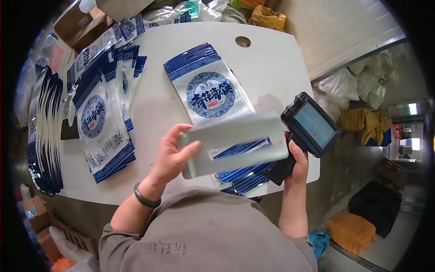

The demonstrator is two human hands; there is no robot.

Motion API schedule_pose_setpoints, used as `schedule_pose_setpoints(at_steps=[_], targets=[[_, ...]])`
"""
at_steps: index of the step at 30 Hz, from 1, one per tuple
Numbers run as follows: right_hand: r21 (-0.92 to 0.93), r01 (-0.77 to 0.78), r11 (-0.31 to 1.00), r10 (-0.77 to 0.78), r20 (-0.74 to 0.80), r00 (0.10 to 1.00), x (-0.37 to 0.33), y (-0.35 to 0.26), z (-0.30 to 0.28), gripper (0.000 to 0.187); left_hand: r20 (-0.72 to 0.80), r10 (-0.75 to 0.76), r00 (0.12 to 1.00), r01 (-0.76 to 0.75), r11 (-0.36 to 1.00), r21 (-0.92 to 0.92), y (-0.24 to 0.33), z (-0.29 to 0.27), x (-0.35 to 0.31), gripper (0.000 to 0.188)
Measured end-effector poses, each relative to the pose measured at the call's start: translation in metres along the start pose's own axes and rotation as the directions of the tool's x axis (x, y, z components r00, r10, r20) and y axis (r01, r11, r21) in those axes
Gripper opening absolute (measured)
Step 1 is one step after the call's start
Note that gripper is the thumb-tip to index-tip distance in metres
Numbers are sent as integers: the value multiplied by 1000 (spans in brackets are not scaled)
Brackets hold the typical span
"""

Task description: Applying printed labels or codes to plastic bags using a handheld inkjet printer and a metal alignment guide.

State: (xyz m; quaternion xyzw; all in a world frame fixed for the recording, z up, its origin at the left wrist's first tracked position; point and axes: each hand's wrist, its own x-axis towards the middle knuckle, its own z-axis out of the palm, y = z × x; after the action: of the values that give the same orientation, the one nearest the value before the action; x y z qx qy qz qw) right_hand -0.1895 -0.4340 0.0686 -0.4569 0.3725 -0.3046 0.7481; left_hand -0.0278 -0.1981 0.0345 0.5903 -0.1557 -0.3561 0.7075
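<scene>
My left hand [172, 152] grips the left end of a pale green rectangular frame [240, 128], its thumb on top. Motion blurs the frame, and bags show through the long opening in its middle. In my right hand [297, 164] is the handle of a black handheld printer [312, 124] with a lit screen, close beside the frame's right end. Beneath and beyond the frame lies a pile of blue-and-white printed plastic bags [210, 90]; the frame covers part of it. Some bag edges stick out toward my body.
More printed bags [97, 120] lie in overlapping piles on the left of the white table [281, 59]. A dense bundle of bags [45, 131] stands at its left edge. Cardboard boxes [74, 22] sit at the far left. An orange sack [351, 231] lies on the floor at right.
</scene>
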Motion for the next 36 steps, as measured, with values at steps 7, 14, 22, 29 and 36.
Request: schedule_pose_setpoints(at_steps=[7, 14, 22, 29, 36], targets=[[-102, -139, 985, 160, 251, 955, 8, -2, -15, 37, -430, 105, 897, -155, 984, -84, -19, -22, 14, 33], [179, -412, 894, 294, 461, 838, -10, 35, 20, 41, -475, 202, 857, -176, 979, 98, -17, -21, 14, 32], [296, -418, 859, 276, 420, 865, -28, 39, -1, 43, -365, 185, 912, -108, 969, 222, -17, -4, 0, 28], [242, -421, 874, 294, 428, 855, -31, 45, -2, 44, -332, 207, 920, -18, 870, 492, -30, 14, 14, 28], [205, -440, 875, 321, 436, 841, -37, 47, 0, 43, -244, 73, 967, 118, 720, 683, -18, 8, 21, 30]])
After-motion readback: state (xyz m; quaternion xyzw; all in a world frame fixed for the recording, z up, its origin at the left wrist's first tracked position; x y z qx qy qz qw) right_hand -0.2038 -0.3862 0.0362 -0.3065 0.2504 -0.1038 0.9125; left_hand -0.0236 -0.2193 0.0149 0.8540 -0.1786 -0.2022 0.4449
